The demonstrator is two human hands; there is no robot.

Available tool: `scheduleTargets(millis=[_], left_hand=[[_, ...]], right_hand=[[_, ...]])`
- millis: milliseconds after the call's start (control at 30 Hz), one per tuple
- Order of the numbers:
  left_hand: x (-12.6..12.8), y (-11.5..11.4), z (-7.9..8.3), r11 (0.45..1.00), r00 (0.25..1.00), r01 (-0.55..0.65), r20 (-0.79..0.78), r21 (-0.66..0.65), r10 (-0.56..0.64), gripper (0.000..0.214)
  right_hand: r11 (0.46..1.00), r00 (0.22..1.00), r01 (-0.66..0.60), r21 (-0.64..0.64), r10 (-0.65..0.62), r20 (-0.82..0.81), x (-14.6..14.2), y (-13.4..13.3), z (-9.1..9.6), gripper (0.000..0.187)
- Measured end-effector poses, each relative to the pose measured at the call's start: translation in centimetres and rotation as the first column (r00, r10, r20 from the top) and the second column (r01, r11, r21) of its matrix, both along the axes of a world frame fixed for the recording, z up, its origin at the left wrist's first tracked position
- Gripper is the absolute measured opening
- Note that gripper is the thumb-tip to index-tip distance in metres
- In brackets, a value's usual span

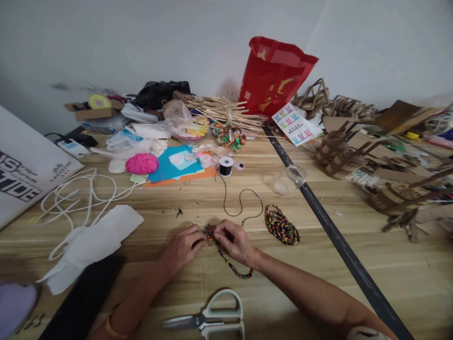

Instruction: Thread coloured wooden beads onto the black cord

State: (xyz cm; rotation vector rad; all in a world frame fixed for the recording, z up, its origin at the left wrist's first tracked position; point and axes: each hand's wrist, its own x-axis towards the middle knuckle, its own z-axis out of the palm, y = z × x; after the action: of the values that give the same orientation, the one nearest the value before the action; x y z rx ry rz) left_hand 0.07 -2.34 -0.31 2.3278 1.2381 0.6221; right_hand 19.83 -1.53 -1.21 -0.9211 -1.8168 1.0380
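A small heap of multicoloured beads (209, 234) lies on the table between my two hands. My left hand (184, 248) is at its left side with curled fingers, thumb close to the forefinger; whatever the fingertips hold is too small to tell. From the other side, my right hand (235, 242) pinches the bead string (237, 271) with thumb and forefinger at the heap. Part of this strung length curves out below my right wrist on the table. Thin black cord (242, 208) runs from a white-rimmed spool (225, 166) down toward my right hand.
Coiled bead strands (282, 225) lie to the right, near a clear plastic jar (290, 179). White-handled scissors (219, 315) rest at the front. Left are white paper (102, 238), white cable (92, 189) and pink yarn (142, 164). A red bag (272, 78) stands behind; wooden baskets (332, 153) crowd the right.
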Motion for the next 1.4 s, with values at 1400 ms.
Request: scheduleTargets(millis=[1400], left_hand=[[0.19,0.45,0.34,0.838,0.838,-0.007,0.453,-0.546,0.303,0.012]], right_hand=[[0.992,0.995,-0.071,0.105,0.063,0.072,0.01,-0.16,0.18,0.015]])
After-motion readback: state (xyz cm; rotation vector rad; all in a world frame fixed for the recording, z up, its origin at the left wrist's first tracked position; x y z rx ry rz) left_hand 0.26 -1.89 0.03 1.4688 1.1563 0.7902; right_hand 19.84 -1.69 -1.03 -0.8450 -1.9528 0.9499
